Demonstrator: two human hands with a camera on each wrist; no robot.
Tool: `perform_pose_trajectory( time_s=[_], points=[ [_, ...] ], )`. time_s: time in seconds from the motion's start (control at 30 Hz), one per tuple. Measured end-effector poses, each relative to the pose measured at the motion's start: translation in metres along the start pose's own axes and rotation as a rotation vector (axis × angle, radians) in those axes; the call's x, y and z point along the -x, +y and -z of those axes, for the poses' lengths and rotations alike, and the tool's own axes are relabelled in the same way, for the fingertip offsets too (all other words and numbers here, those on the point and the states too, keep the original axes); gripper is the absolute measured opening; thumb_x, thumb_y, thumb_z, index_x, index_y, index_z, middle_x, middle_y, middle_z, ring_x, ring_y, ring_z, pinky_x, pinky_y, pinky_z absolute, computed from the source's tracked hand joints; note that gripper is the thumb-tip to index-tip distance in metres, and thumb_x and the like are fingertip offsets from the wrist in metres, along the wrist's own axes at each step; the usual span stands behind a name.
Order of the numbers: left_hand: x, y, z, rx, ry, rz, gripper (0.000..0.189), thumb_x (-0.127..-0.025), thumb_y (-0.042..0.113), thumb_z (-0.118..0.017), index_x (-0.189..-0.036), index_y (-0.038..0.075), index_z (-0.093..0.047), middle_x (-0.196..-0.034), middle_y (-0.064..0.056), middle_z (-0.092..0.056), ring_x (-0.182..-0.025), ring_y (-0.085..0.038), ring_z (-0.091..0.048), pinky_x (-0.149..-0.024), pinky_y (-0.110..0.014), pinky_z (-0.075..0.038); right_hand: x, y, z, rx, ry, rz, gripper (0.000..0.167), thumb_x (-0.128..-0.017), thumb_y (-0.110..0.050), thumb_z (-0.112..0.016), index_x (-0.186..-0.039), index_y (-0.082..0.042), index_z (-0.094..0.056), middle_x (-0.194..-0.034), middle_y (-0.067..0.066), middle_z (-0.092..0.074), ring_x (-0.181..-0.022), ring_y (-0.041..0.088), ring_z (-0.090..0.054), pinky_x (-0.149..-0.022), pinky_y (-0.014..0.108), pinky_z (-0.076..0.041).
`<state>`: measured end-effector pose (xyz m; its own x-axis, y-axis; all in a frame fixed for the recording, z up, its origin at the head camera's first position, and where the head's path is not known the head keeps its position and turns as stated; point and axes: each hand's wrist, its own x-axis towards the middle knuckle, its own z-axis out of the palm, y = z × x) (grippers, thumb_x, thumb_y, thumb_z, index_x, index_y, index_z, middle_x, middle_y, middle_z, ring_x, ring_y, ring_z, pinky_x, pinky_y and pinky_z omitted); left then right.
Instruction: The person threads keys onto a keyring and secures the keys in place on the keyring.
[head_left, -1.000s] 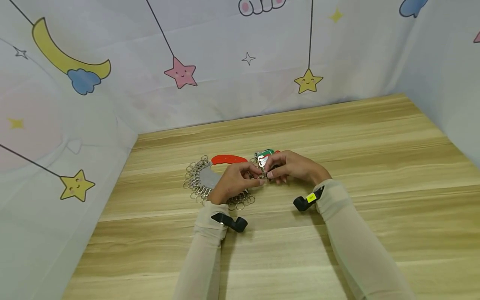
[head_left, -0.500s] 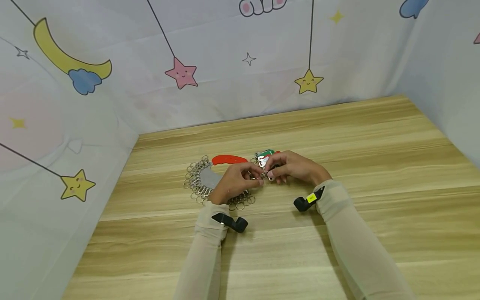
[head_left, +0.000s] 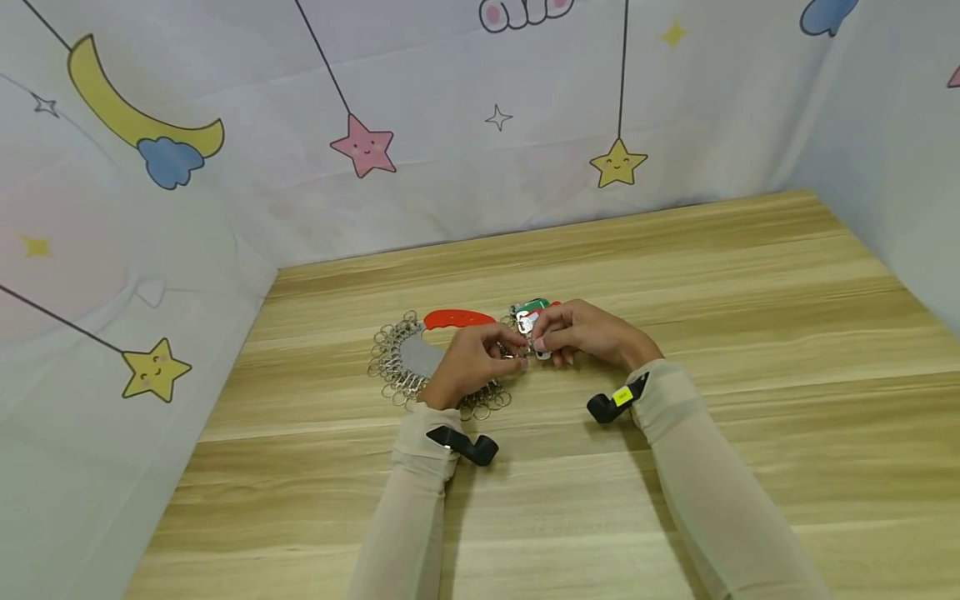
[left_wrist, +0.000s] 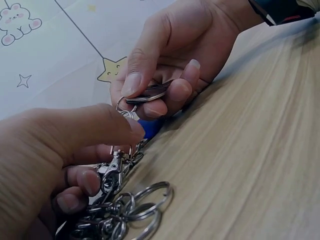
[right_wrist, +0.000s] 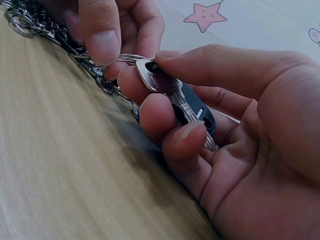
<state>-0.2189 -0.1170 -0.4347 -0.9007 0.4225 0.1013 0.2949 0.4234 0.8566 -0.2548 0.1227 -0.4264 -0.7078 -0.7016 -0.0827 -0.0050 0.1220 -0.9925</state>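
In the head view my left hand (head_left: 474, 364) and right hand (head_left: 592, 335) meet near the middle of the table. My right thumb and fingers pinch a key (right_wrist: 159, 82) with a dark-faced head and silver blade. Behind it, a dark tag with a hole (right_wrist: 207, 117) lies within the same fingers. My left thumb and forefinger pinch a metal split ring (right_wrist: 131, 57) at the key's head. Below my left fingers hang a swivel clasp (left_wrist: 116, 162) and loose split rings (left_wrist: 159, 192). A grey curved plate (head_left: 418, 357), fringed with clasps and rings, lies partly under my left hand.
A red handle (head_left: 457, 318) sits at the plate's far side. Beyond the fingertips lie a green tag (head_left: 535, 305) and a small white-and-silver piece (head_left: 524, 322). The wooden table (head_left: 555, 517) ends at a printed cloth backdrop (head_left: 450, 192) behind and at both sides.
Both hands stay almost in place. The right fingers have shifted slightly, and a silver part now shows below their tips where a black part showed earlier.
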Motion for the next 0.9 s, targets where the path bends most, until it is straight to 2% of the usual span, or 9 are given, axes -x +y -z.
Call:
perform_pose_trajectory(
  time_s=[0.17, 0.2, 0.37, 0.43, 0.6, 0.9],
  points=[
    [0.0006, 0.0005, 0.001, -0.01, 0.007, -0.004, 0.02, -0.084, 0.012, -0.082, -0.103, 0.018, -0.079, -0.082, 0.002, -0.069, -0.062, -0.018, -0.057, -0.056, -0.029, -0.046, -0.0004, 0.0002, 0.0011, -0.011, -0.002, 0.013, 0.011, -0.095, -0.004, -0.066, -0.1, 0.005, -0.066, -0.092, 0.02, -0.06, -0.067, 0.027, -0.06, -0.057, 0.03, -0.048],
    [0.0021, 0.006, 0.0017, -0.011, 0.003, -0.002, 0.02, -0.085, 0.01, -0.082, -0.103, 0.016, -0.079, -0.083, 0.0, -0.069, -0.063, -0.02, -0.057, -0.057, -0.03, -0.046, -0.0004, 0.0004, 0.0014, -0.012, -0.006, 0.016, 0.011, -0.095, -0.004, -0.065, -0.1, 0.005, -0.066, -0.093, 0.02, -0.06, -0.068, 0.027, -0.06, -0.057, 0.031, -0.048],
    [0.0027, 0.007, 0.0026, 0.0, -0.006, 0.013, 0.02, -0.086, 0.011, -0.081, -0.105, 0.013, -0.079, -0.082, -0.006, -0.068, -0.064, -0.024, -0.056, -0.058, -0.03, -0.045, 0.0, 0.0012, 0.0021, -0.014, -0.018, 0.032, 0.009, -0.096, -0.002, -0.064, -0.101, 0.006, -0.065, -0.096, 0.02, -0.058, -0.069, 0.027, -0.06, -0.059, 0.031, -0.048],
    [0.0013, 0.0019, 0.0021, -0.001, -0.008, 0.021, 0.02, -0.085, 0.014, -0.082, -0.105, 0.016, -0.079, -0.081, -0.004, -0.068, -0.064, -0.022, -0.056, -0.057, -0.03, -0.045, 0.0003, 0.0014, 0.0023, -0.017, -0.02, 0.033, 0.009, -0.096, -0.002, -0.064, -0.1, 0.006, -0.065, -0.096, 0.02, -0.058, -0.069, 0.027, -0.06, -0.059, 0.031, -0.048],
    [0.0013, 0.002, 0.0022, -0.004, -0.006, 0.032, 0.019, -0.084, 0.017, -0.083, -0.103, 0.02, -0.079, -0.08, -0.001, -0.067, -0.063, -0.02, -0.055, -0.058, -0.031, -0.046, 0.0006, 0.0019, 0.0026, -0.017, -0.019, 0.034, 0.008, -0.096, -0.002, -0.065, -0.1, 0.005, -0.066, -0.094, 0.02, -0.058, -0.069, 0.027, -0.06, -0.059, 0.031, -0.048],
    [0.0012, 0.0011, 0.0025, -0.011, 0.006, 0.012, 0.02, -0.085, 0.016, -0.082, -0.105, 0.019, -0.079, -0.079, -0.002, -0.067, -0.063, -0.019, -0.056, -0.057, -0.031, -0.046, 0.0002, 0.0014, 0.0024, -0.003, -0.023, 0.048, 0.008, -0.095, -0.004, -0.067, -0.1, 0.003, -0.067, -0.094, 0.02, -0.06, -0.069, 0.028, -0.06, -0.059, 0.031, -0.049]
  ],
)
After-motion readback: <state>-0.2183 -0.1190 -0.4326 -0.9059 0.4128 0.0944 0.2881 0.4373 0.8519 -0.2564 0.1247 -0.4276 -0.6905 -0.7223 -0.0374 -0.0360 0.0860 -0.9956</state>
